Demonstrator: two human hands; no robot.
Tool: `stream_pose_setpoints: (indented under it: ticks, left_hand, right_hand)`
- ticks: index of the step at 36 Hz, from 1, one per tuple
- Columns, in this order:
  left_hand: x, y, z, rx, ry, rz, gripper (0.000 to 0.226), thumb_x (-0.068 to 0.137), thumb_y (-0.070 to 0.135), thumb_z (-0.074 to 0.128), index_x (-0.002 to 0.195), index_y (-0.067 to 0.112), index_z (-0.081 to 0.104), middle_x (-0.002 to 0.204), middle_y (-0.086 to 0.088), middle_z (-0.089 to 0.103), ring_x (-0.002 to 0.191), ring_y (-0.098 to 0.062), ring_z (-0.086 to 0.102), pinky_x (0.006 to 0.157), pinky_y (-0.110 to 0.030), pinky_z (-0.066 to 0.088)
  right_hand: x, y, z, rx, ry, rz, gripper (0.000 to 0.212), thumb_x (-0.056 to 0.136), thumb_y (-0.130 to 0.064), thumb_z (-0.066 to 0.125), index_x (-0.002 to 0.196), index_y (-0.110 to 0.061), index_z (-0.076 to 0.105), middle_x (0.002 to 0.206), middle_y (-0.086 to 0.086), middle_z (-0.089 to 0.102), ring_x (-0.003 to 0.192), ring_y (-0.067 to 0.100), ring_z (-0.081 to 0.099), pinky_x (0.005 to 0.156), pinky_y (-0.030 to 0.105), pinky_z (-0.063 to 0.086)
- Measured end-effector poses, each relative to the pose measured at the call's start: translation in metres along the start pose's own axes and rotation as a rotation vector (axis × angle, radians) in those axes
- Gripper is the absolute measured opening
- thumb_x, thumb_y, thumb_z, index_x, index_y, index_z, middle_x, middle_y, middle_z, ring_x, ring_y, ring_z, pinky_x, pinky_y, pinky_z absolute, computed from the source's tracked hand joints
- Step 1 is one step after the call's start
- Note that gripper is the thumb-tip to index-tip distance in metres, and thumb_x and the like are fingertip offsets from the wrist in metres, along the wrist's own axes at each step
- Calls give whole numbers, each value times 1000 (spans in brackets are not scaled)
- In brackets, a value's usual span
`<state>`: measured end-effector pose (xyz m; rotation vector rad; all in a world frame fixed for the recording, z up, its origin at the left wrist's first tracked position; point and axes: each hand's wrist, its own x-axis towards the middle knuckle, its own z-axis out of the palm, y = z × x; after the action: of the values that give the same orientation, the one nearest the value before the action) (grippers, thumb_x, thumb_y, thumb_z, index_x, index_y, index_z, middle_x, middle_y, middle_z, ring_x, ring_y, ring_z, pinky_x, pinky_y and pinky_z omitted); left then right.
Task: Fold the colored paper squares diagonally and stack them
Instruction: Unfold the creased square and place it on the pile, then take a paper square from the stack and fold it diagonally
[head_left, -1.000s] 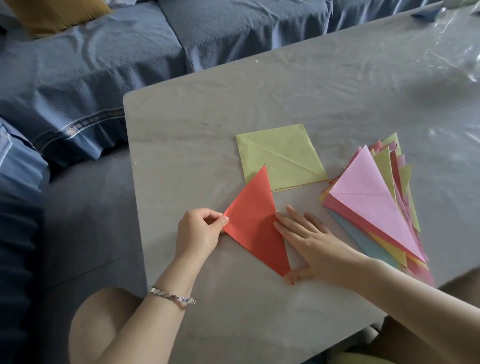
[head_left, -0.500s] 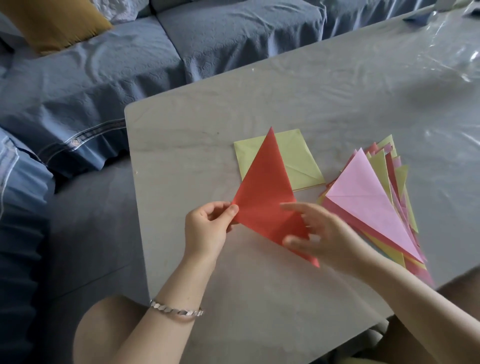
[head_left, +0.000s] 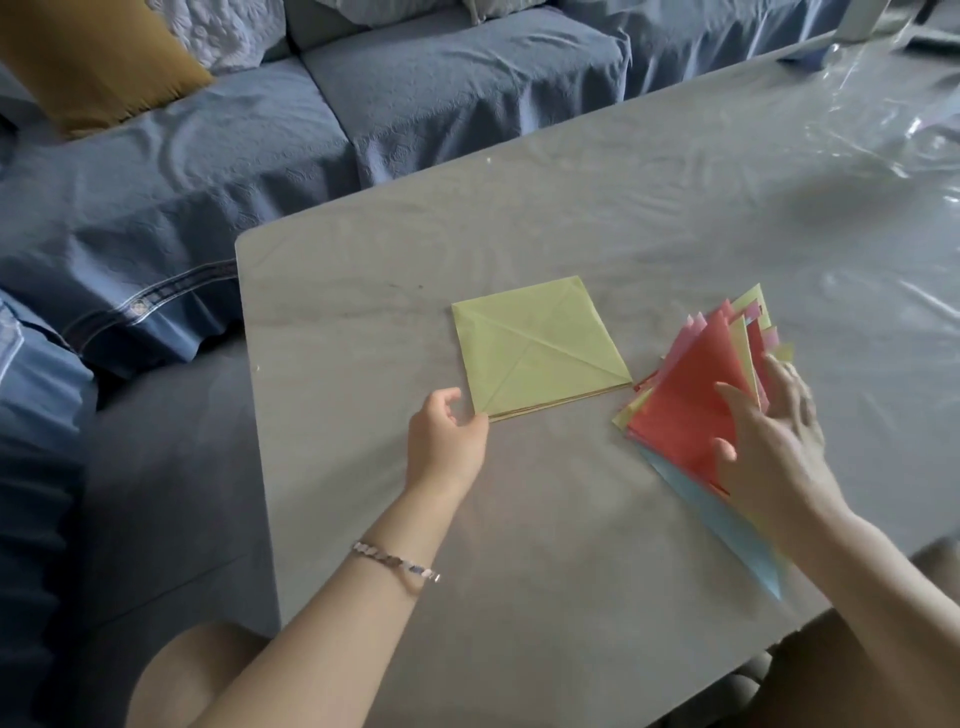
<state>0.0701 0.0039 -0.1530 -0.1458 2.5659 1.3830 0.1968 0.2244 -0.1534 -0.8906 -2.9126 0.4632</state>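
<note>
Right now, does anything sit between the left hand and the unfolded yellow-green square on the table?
Nothing visible does. The left hand is at the near-left corner of the yellow-green square; whether it grips that corner I cannot tell. The right hand is aside, over the red triangle on the folded pile.

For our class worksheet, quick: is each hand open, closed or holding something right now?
Left hand: fingers curled at the near corner of the green square; grip cannot be told.
Right hand: open, fingers spread over the red triangle.

Red triangle (head_left: 691, 400), yellow-green square (head_left: 535, 348)
</note>
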Motion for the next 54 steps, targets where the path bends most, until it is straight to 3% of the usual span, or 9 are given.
stream_pose_setpoints:
  ticks: [6, 10, 16, 19, 28, 37, 42, 47, 54]
  left_hand:
    - [13, 10, 2, -138, -39, -129, 43, 83, 14, 57, 125, 16, 49, 119, -7, 58, 83, -18, 52, 69, -24, 40]
    - [17, 13, 5, -250, -50, -205, 38, 80, 10, 56, 118, 15, 52, 117, -14, 61, 82, -19, 54, 76, -30, 46]
    - [21, 12, 10, -350, -51, -287, 32, 78, 4, 56, 108, 13, 54, 94, -12, 63, 70, -21, 54, 62, -25, 43]
    - [22, 16, 11, -417, -50, -338, 27, 77, 0, 57, 100, 12, 52, 71, -7, 59, 55, -17, 49, 54, -23, 39]
    - [24, 24, 12, -311, -22, -269, 24, 74, 14, 76, 66, 17, 53, 63, 2, 55, 50, -12, 44, 46, -21, 37]
    - [21, 7, -14, -186, 16, -215, 26, 70, 4, 77, 92, 9, 63, 69, 1, 60, 49, -14, 56, 65, -32, 54]
    - [7, -5, -34, -180, 37, -195, 26, 73, 8, 75, 96, 11, 64, 84, -4, 65, 53, -15, 58, 51, -24, 48]
    - [-23, -17, -46, -317, -161, -262, 34, 78, 3, 70, 107, 11, 55, 77, -4, 68, 51, -8, 65, 42, -16, 45]
    - [-20, -33, -61, -360, -120, -258, 73, 79, 21, 72, 138, 15, 30, 106, -5, 62, 89, -18, 63, 75, -30, 51]
  right_hand:
    - [3, -30, 17, -63, -132, -185, 44, 89, -17, 50, 133, -20, 48, 144, -4, 38, 135, 18, 30, 107, 31, 24]
    - [15, -54, 19, -4, -48, -204, 25, 85, -18, 50, 106, -19, 63, 124, -2, 55, 121, 21, 46, 94, 30, 33]
    - [31, -90, 33, 49, -170, -470, 46, 95, -21, 40, 141, -20, 35, 152, 0, 27, 141, 15, 18, 109, 27, 18]
    - [32, -94, 45, -6, -173, -549, 40, 95, -24, 40, 133, -18, 44, 146, -3, 35, 137, 15, 24, 105, 27, 23]
    - [30, -89, 51, 3, -122, -612, 29, 93, -28, 47, 116, -14, 58, 130, -3, 51, 127, 16, 38, 100, 28, 30]
    - [23, -99, 52, 6, -134, -634, 46, 93, -35, 49, 137, -24, 40, 146, -8, 34, 135, 13, 29, 106, 23, 15]
    - [9, -109, 63, 94, -23, -705, 55, 63, -27, 84, 112, -14, 65, 117, 7, 65, 105, 26, 63, 88, 38, 48]
    - [-10, -104, 68, 228, 14, -839, 29, 85, -34, 50, 99, -19, 70, 105, -3, 69, 96, 19, 66, 82, 31, 51]
    - [-28, -80, 64, 405, -156, -929, 43, 97, -40, 37, 94, -18, 74, 104, -4, 70, 101, 11, 60, 89, 22, 41]
